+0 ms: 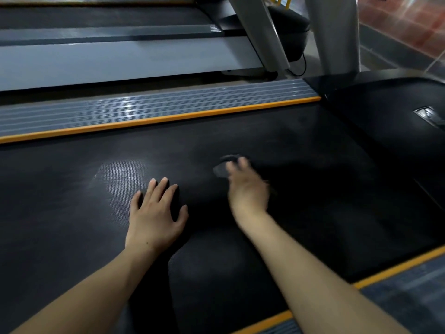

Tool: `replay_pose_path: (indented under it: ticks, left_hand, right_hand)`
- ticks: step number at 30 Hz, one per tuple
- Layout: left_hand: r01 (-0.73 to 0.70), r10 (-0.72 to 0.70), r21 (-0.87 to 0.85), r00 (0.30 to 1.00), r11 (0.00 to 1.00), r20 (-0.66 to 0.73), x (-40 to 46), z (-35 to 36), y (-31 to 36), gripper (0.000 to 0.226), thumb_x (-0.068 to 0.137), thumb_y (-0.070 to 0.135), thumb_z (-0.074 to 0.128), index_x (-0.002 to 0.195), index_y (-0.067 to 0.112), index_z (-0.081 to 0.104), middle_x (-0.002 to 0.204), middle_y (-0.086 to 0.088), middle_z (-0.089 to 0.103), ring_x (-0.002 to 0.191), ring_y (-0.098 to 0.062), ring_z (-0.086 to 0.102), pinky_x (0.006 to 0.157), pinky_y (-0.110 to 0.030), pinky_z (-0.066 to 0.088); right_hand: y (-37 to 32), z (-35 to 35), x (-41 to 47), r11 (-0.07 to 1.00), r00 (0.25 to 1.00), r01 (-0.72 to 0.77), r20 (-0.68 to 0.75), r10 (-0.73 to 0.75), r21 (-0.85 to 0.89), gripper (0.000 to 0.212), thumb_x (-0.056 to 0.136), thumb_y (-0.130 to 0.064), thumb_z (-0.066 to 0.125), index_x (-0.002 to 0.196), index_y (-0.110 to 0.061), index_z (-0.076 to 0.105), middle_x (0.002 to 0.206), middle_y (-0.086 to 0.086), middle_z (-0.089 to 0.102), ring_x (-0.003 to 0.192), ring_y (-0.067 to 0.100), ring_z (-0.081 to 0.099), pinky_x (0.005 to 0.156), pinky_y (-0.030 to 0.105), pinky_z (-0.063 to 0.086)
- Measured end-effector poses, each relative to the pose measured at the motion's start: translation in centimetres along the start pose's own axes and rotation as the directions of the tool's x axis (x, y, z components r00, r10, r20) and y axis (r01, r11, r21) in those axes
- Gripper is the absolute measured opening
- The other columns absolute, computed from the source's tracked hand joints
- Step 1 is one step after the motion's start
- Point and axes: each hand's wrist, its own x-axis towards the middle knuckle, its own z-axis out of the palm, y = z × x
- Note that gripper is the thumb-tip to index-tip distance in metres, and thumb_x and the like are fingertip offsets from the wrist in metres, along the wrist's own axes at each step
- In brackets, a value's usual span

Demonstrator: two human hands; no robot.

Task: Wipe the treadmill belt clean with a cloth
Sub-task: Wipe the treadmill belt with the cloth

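Note:
The black textured treadmill belt point(301, 145) fills the middle of the head view. My left hand point(154, 213) lies flat on the belt with its fingers spread and holds nothing. My right hand point(248, 189) is further forward and blurred by motion. It presses down on a dark grey cloth point(222, 168). Only a rumpled edge of the cloth shows past the fingertips; the rest is hidden under the palm. A pale sheen marks the belt left of my left hand.
Orange strips and a grey ribbed side rail point(144, 109) border the belt on the left, and another rail point(397, 292) on the right. The black motor cover point(385, 112) and silver uprights point(337, 32) stand ahead. A second treadmill point(96, 61) lies to the left.

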Motion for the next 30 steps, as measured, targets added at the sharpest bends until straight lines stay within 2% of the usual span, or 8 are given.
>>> replay_pose_path:
  ticks: [5, 8, 11, 13, 18, 22, 26, 30]
  left_hand:
    - [-0.01, 0.01, 0.007, 1.0, 1.0, -0.015, -0.2, -0.1, 0.0, 0.072, 0.088, 0.063, 0.03, 0.149, 0.027, 0.045, 0.164, 0.003, 0.031, 0.156, -0.017, 0.013, 0.125, -0.049, 0.013]
    - [-0.002, 0.002, 0.011, 1.0, 1.0, -0.009, -0.1, 0.0, 0.1, 0.072, 0.088, 0.064, 0.03, 0.149, 0.027, 0.044, 0.165, 0.003, 0.03, 0.156, -0.017, 0.012, 0.125, -0.049, 0.012]
    - [0.004, -0.004, 0.008, 1.0, 1.0, -0.005, -0.1, 0.0, 0.2, 0.072, 0.089, 0.064, 0.03, 0.149, 0.027, 0.043, 0.165, 0.002, 0.029, 0.156, -0.017, 0.01, 0.125, -0.049, 0.01]
    - [-0.001, 0.001, 0.005, 1.0, 1.0, -0.004, 0.0, 0.0, 0.2, 0.073, 0.088, 0.064, 0.031, 0.15, 0.027, 0.043, 0.165, 0.002, 0.029, 0.157, -0.018, 0.011, 0.125, -0.049, 0.01]
    - [-0.009, 0.009, 0.006, 1.0, 1.0, -0.012, -0.1, -0.1, 0.1, 0.073, 0.088, 0.064, 0.03, 0.15, 0.026, 0.044, 0.165, 0.001, 0.03, 0.156, -0.018, 0.013, 0.125, -0.049, 0.011]
    - [-0.014, 0.014, 0.015, 1.0, 1.0, -0.016, -0.2, -0.2, 0.0, 0.072, 0.089, 0.063, 0.03, 0.149, 0.026, 0.045, 0.165, 0.001, 0.031, 0.156, -0.017, 0.013, 0.125, -0.049, 0.012]
    - [0.0, 0.0, 0.009, 1.0, 1.0, -0.013, -0.1, -0.1, 0.2, 0.07, 0.09, 0.062, 0.032, 0.149, 0.026, 0.045, 0.164, 0.001, 0.031, 0.156, -0.018, 0.013, 0.125, -0.049, 0.011]
    - [0.002, -0.002, 0.002, 1.0, 1.0, -0.011, -0.1, 0.0, 0.2, 0.069, 0.091, 0.061, 0.032, 0.148, 0.026, 0.046, 0.164, 0.001, 0.032, 0.156, -0.019, 0.014, 0.124, -0.051, 0.013]
  right_hand:
    - [2.4, -1.0, -1.3, 0.91, 0.916, 0.401, -0.019, -0.401, 0.102, 0.039, 0.095, -0.024, 0.062, 0.133, -0.033, 0.062, 0.15, -0.002, 0.049, 0.125, 0.02, 0.059, 0.096, 0.035, 0.053]
    - [9.8, -4.2, 0.9, 0.993, 0.99, 0.115, -0.075, -0.115, -0.011, 0.038, 0.099, -0.03, 0.053, 0.134, -0.042, 0.057, 0.153, -0.011, 0.043, 0.122, 0.021, 0.061, 0.097, 0.037, 0.053]
    - [11.6, -5.9, 1.6, 0.957, 0.95, -0.29, -0.121, 0.286, -0.011, 0.037, 0.102, -0.035, 0.044, 0.136, -0.046, 0.053, 0.158, -0.017, 0.032, 0.117, 0.03, 0.062, 0.095, 0.041, 0.05]
    - [8.2, -4.8, 1.2, 0.939, 0.934, -0.337, -0.147, 0.325, -0.065, 0.04, 0.103, -0.028, 0.041, 0.139, -0.042, 0.051, 0.16, -0.011, 0.031, 0.119, 0.03, 0.06, 0.095, 0.04, 0.048]
    - [-1.6, 0.8, -3.3, 0.994, 0.994, 0.105, -0.04, -0.104, 0.026, 0.043, 0.097, -0.018, 0.054, 0.136, -0.035, 0.057, 0.154, -0.001, 0.043, 0.126, 0.023, 0.056, 0.097, 0.033, 0.049]
    - [2.7, -1.9, -2.5, 0.941, 0.943, 0.332, -0.029, -0.331, 0.064, 0.04, 0.095, -0.027, 0.06, 0.132, -0.041, 0.06, 0.15, -0.008, 0.049, 0.117, 0.019, 0.064, 0.09, 0.031, 0.054]
    - [11.9, -6.0, 0.7, 0.997, 0.992, -0.082, -0.099, 0.081, -0.011, 0.038, 0.099, -0.031, 0.05, 0.135, -0.044, 0.056, 0.156, -0.011, 0.039, 0.124, 0.025, 0.06, 0.098, 0.039, 0.051]
    - [8.6, -5.4, 0.4, 0.953, 0.945, -0.302, -0.139, 0.295, -0.031, 0.039, 0.1, -0.021, 0.048, 0.135, -0.035, 0.059, 0.158, -0.005, 0.036, 0.124, 0.03, 0.058, 0.098, 0.04, 0.048]
